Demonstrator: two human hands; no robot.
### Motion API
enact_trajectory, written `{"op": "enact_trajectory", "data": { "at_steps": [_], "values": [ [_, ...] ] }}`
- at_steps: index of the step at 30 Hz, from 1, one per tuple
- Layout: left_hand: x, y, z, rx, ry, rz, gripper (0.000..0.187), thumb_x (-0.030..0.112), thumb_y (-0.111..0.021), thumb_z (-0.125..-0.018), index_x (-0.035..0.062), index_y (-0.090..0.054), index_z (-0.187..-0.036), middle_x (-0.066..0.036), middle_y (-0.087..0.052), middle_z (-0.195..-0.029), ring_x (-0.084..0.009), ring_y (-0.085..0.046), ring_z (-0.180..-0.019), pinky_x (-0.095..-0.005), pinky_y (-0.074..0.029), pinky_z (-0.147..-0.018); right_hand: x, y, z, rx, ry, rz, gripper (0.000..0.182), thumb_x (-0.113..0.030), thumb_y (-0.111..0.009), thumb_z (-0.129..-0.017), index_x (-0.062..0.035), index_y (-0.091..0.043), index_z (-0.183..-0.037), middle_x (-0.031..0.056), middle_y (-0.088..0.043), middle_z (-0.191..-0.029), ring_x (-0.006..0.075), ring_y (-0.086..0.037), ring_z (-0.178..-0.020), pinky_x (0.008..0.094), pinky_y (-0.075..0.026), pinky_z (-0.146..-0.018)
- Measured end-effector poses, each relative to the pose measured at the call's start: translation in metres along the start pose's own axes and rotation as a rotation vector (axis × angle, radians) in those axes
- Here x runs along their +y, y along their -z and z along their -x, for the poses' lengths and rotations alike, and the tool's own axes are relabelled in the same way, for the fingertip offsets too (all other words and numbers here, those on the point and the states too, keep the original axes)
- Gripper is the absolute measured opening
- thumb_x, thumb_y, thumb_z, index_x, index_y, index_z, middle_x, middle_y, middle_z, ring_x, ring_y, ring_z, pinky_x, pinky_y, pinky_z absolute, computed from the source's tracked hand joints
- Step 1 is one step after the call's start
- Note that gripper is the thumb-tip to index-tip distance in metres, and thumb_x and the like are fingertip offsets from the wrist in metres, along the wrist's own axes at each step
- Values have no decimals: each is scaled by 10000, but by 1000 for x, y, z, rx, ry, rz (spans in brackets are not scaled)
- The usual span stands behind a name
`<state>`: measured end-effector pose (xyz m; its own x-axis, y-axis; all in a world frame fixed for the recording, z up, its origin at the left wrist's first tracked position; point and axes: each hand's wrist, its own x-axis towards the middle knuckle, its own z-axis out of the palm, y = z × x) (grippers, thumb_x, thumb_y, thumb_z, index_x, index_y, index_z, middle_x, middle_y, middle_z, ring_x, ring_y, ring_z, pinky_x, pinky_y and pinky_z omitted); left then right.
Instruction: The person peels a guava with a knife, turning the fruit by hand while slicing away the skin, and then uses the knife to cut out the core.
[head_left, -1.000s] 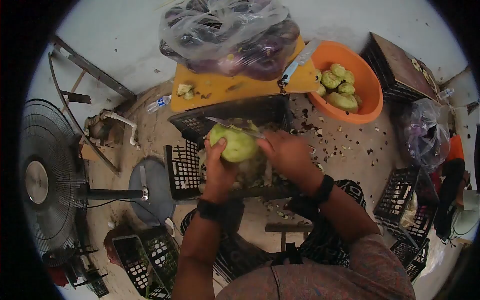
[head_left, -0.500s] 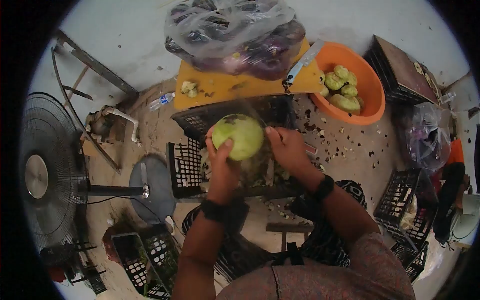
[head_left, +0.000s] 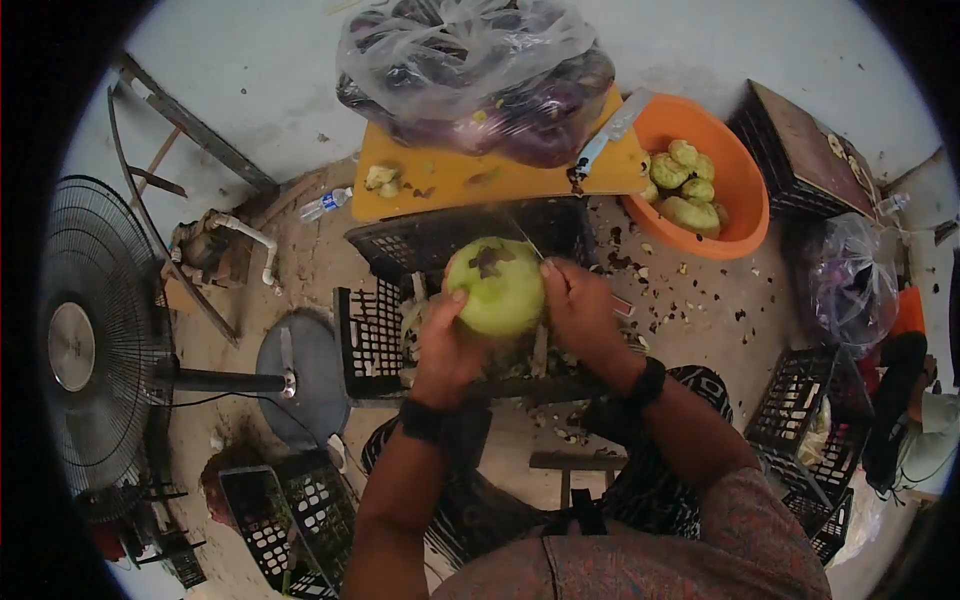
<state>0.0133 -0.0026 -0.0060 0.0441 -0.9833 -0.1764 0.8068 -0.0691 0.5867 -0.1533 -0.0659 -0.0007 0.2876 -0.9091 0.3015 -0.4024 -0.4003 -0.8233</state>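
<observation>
One round green vegetable point(head_left: 500, 300) takes centre stage, held up over the black crate point(head_left: 375, 355), just beyond the near edge of the yellow desk point(head_left: 450, 190) on the person's side. The left hand point(head_left: 445, 350) has it from the left and below, fingers curved around the skin, thumb up on the side, open only as wide as that bulk demands. And over on the right, the right hand point(head_left: 587, 315) has its fingers closed on a thin knife point(head_left: 525, 232); the grip hides the handle, and the slim blade slants up and away at the vegetable's far right side. Whether the edge is actually biting, I can't tell from here.

The step in hand looks like trimming or paring: most of the surface is pale and smooth, yet there's a dark, ragged patch point(head_left: 490, 262) up top, facing the blade. The next stroke, in my judgement, calls for a firm left hold, that patch turned within reach, and a shallow angle clear of the left thumb.

Around the action: a bag of purple vegetables point(head_left: 460, 80) fills the middle of the desk, a wide-bladed knife point(head_left: 620, 125) lies by its right edge, and just beside that edge sits the orange basin point(head_left: 738, 165), holding more green pieces point(head_left: 690, 212).
</observation>
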Motion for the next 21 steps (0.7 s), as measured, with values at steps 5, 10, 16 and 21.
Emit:
{"op": "enact_trajectory", "data": {
  "at_steps": [5,10,16,21],
  "values": [
    [-1,-16,3,-17,-29,-26,578,291,-539,-857,32,-396,-1353,-139,-482,-1337,-315,-471,-1227,-480,-354,-1047,-18,17,-4,60,145,59,220,-246,-545,-897,-36,-602,-869,201,-600,-755,396,-586,-701,469,-462,-601],
    [9,7,-7,8,-130,-14,592,211,-580,-814,46,-389,-1350,-138,-467,-1338,-317,-459,-1235,-478,-354,-1046,-34,31,11,-153,325,288,258,-263,-623,-836,-89,-619,-1027,116,-594,-808,318,-608,-690,424,-490,-578],
    [11,3,-8,-1,-195,-60,598,179,-586,-803,44,-383,-1349,-147,-465,-1338,-325,-466,-1227,-491,-357,-1043,-29,34,11,-128,371,296,263,-285,-632,-837,-106,-610,-1028,109,-576,-780,308,-603,-655,416,-486,-545],
    [10,2,-7,-7,-164,-91,604,167,-594,-804,57,-370,-1354,-138,-470,-1326,-309,-467,-1226,-481,-375,-1033,-29,35,10,-104,396,325,264,-252,-654,-825,-88,-623,-1031,104,-577,-734,306,-592,-603,404,-471,-510]
  ]
}}
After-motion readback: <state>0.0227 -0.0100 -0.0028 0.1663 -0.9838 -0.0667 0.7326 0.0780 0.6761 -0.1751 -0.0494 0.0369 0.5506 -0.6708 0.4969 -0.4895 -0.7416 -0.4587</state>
